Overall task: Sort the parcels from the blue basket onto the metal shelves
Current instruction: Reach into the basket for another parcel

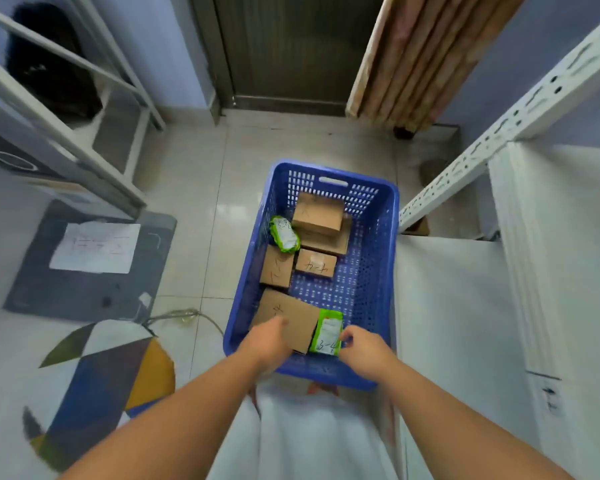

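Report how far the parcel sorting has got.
Done: nothing shown; no sorted parcel is clearly visible on the shelves. In hand: the right hand pinches a green-edged packet, and the left hand rests on a flat cardboard box. Left: four more boxes and a second green packet still lie in the blue basket.

Blue basket [378, 244] sits on the floor, holding several brown cardboard parcels [317, 211] and two green-and-white pouches [327, 332], one at the near end.
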`<action>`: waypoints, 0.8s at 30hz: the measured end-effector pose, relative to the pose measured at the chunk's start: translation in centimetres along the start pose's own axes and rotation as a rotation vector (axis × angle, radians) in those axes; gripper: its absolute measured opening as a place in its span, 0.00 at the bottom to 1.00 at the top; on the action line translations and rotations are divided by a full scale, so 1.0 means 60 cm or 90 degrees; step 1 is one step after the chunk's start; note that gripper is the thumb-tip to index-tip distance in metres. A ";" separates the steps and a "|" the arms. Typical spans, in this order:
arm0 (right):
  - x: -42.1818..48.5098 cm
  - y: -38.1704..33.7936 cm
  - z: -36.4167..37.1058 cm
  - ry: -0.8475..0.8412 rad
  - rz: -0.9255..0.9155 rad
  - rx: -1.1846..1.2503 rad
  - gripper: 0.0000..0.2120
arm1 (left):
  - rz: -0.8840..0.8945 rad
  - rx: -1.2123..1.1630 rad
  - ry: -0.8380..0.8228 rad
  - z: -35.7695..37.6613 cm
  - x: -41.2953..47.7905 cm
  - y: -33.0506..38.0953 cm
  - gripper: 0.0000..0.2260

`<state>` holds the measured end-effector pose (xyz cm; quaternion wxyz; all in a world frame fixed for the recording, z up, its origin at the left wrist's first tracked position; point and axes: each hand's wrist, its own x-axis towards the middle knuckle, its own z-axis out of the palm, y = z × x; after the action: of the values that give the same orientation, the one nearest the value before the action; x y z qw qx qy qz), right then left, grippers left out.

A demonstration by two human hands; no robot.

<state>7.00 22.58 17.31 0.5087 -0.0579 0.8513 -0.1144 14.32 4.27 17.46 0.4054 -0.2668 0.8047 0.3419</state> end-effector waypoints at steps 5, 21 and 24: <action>0.140 -0.005 0.084 -0.050 0.014 0.082 0.19 | -0.127 -0.179 -0.054 0.047 0.161 -0.044 0.07; 0.658 0.084 0.264 0.011 0.027 -0.049 0.26 | -0.456 -0.617 -0.084 0.333 0.604 -0.188 0.09; 0.720 0.089 0.280 0.038 -0.006 -0.098 0.29 | -0.555 -0.741 -0.006 0.361 0.657 -0.215 0.07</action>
<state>1.33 16.14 -28.58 0.4766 -0.0972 0.8721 -0.0526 12.78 6.83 -29.21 0.3007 -0.7343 0.3110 0.5231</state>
